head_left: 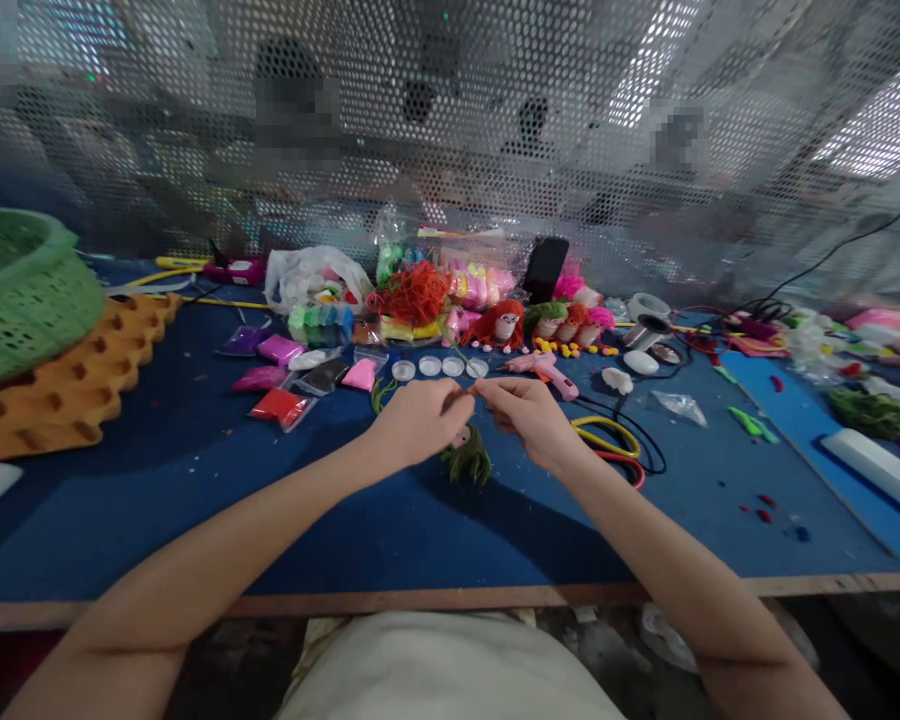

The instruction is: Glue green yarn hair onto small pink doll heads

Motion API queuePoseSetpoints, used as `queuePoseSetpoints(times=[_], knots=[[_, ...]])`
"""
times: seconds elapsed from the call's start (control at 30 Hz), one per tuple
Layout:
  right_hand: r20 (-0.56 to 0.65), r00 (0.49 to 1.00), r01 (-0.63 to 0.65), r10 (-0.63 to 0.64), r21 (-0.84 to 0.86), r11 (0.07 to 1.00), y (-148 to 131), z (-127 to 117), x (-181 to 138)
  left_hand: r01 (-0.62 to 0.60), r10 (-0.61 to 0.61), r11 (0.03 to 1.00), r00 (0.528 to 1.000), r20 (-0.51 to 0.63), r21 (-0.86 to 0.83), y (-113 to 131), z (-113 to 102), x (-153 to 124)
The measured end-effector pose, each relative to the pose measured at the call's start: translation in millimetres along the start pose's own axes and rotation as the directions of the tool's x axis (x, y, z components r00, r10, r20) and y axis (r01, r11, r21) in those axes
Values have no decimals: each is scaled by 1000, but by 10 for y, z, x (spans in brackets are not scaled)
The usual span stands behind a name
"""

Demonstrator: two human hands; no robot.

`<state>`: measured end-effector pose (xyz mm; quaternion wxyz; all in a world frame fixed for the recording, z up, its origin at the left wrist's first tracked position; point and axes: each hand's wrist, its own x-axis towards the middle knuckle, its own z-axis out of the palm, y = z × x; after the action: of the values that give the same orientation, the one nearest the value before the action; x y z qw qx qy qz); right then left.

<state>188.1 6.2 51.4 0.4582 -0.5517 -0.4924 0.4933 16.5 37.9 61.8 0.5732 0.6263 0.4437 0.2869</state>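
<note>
1. Green-haired doll (pixel 466 460) is showing just on the near side of my hands, between my forearms, its green strands pointing toward me; I am not managing to tell whether it is hanging from my fingers or resting on the blue counter (pixel 330 530).
2. My left hand (pixel 424 412) and right hand (pixel 531 415) are nearly touching at the fingertips, each pinching something too small to make out.
3. Just beyond them, four round white caps (pixel 430 367) are lying in a row, and a pink glue gun (pixel 544 372) is lying near my right hand.
4. To the left, small coloured packets (pixel 281 406) are lying scattered.
5. Farther back, a red-haired doll (pixel 505 326) is sitting near orange yarn (pixel 418 293), and a black phone (pixel 546 268) is leaning upright.
6. A green basket (pixel 19 300) and a tan dimpled tray (pixel 124 345) are filling the far left.
7. Behind everything, a perforated metal screen (pixel 457 60) is standing, light showing through its holes.
</note>
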Motion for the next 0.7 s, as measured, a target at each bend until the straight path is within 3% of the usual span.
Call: queuePoseSetpoints(times=[0.1,0.17,0.23,0.3,0.37,0.4,0.47,0.53,0.57,0.63,0.67,0.7], knots=[[-72,985,146,-157,-141,979,-1,-26,-77,162,-145,958,985,88,-235,59,-6,174],[-17,937,326,-348,-309,893,-8,-34,-138,220,-189,906,975,121,-362,106,18,271],[107,824,540,-557,-448,713,-17,-43,-212,254,-214,847,967,138,-466,151,30,345],[217,695,690,-685,-468,552,-30,-63,-305,288,-247,794,957,150,-535,185,10,403],[276,630,766,-726,-374,522,-43,-96,-417,313,-276,751,949,154,-582,201,-40,451],[297,629,777,-718,-280,564,-48,-118,-480,318,-285,734,946,153,-601,203,-72,474],[329,686,691,-649,-19,722,-47,-176,-618,317,-296,709,945,142,-630,197,-136,520],[402,766,444,-502,234,865,-35,-259,-764,313,-303,699,944,131,-643,182,-191,566],[472,782,282,-407,314,906,-30,-309,-834,312,-305,701,944,125,-641,172,-212,587],[641,731,-6,-235,350,937,-35,-409,-944,309,-311,722,944,108,-619,150,-234,613],[694,697,-93,-180,337,937,-50,-449,-973,305,-313,741,945,93,-599,139,-232,613],[700,700,-137,-139,322,937,-73,-476,-978,299,-314,763,947,75,-573,129,-219,601]])
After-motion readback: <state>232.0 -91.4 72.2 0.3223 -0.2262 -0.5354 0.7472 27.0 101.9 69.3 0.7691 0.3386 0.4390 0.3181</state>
